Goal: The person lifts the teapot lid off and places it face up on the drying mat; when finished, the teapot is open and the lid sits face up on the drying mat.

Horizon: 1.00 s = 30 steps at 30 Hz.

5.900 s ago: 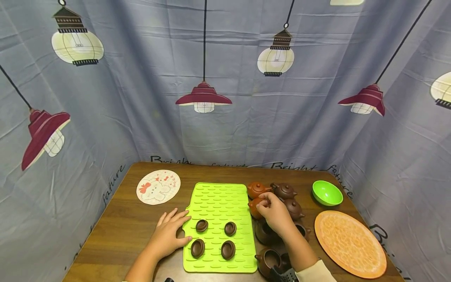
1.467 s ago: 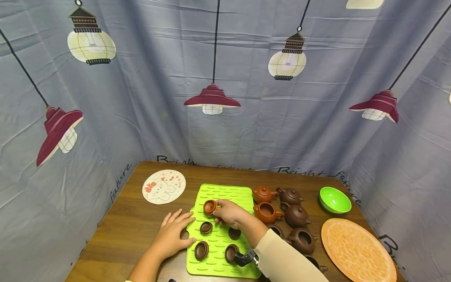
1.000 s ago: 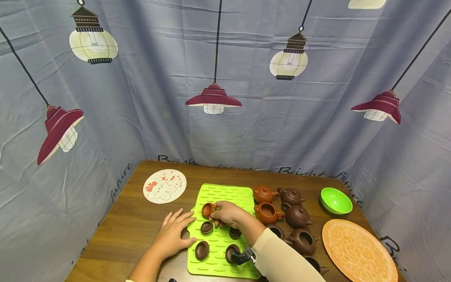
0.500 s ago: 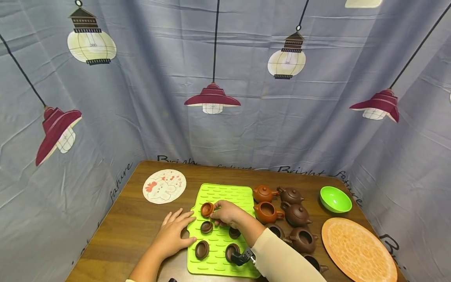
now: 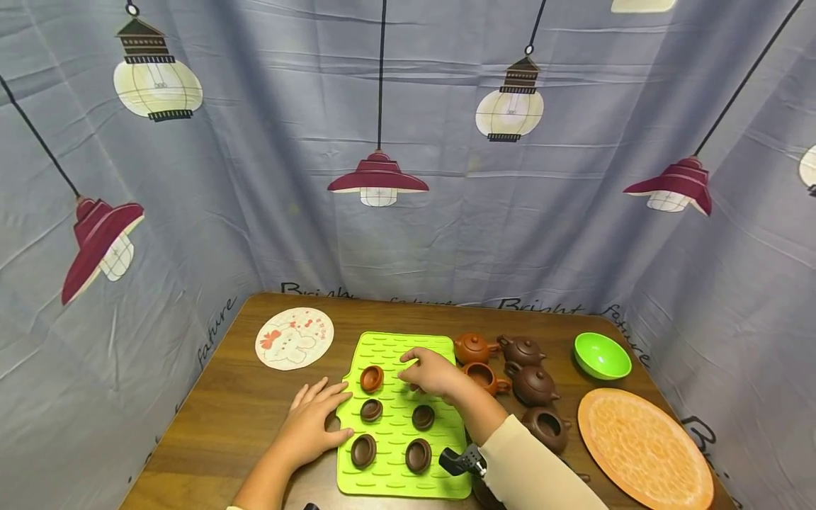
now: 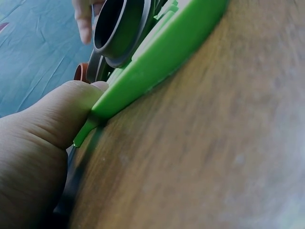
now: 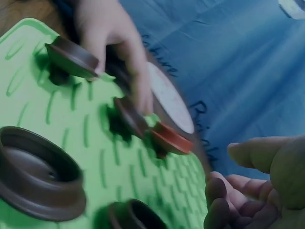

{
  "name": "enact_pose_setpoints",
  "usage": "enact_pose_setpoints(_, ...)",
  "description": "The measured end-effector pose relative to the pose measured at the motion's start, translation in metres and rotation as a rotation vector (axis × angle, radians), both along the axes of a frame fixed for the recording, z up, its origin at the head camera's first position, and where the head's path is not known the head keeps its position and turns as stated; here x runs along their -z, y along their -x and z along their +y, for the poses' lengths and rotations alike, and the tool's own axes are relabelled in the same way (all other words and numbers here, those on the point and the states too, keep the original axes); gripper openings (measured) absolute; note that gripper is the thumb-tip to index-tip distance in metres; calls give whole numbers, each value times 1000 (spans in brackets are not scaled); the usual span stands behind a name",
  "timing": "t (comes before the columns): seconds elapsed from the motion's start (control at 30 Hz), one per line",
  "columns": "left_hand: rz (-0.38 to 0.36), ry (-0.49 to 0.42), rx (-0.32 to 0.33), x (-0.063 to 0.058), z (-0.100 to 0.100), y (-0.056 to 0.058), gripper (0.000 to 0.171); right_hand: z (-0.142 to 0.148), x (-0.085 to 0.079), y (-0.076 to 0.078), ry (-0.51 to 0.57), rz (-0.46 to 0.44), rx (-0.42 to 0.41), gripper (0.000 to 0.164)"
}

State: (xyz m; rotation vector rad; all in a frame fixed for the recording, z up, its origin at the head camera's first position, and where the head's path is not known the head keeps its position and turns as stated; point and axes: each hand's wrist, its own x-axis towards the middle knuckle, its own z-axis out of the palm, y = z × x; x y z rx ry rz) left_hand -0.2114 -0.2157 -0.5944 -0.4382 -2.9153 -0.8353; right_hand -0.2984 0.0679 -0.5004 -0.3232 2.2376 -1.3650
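Note:
My left hand (image 5: 312, 419) lies with spread fingers at the left edge of a lime-green mat (image 5: 395, 483), thumb on its rim. My right hand (image 5: 431, 371) hovers over the mat's upper right part, holding nothing, thumb and fingers apart in the right wrist view. An orange-brown teapot lid (image 5: 372, 379) rests upside down on the mat, left of that hand. Several dark brown lids lie upside down below it: a small one (image 5: 371, 410), another small one (image 5: 423, 417), and two larger ones, left (image 5: 363, 451) and right (image 5: 418, 455).
Right of the mat stand small teapots: a lidded orange one (image 5: 473, 347), a lidless orange one (image 5: 481, 377) and several dark brown ones (image 5: 534, 385). Further right are a green bowl (image 5: 602, 355) and an orange round mat (image 5: 645, 448). A white rabbit-print coaster (image 5: 295, 338) lies back left.
My right hand took the lid from the nearer orange teapot and carried it left onto the mat. It has since let go and moved right. My left hand has stayed put.

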Motion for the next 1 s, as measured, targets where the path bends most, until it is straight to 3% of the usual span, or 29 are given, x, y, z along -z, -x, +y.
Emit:
enact_pose_setpoints(0.27, -4, -4, -8, -1, 0, 1, 70, 34, -18, -1, 87, 76, 139, 39)
enact_pose_setpoints(0.53, -11, -9, -16, 0, 1, -2, 69, 77, -12, -14, 155, 120, 295, 37)
enact_pose_setpoints(0.67, -8, -13, -15, -1, 2, -2, 69, 98, -15, -16, 107, 162, 334, 41)
enact_pose_setpoints(1.0, -2, -1, -14, -1, 3, -1, 69, 149, -27, -21, -151, 318, 392, 46)
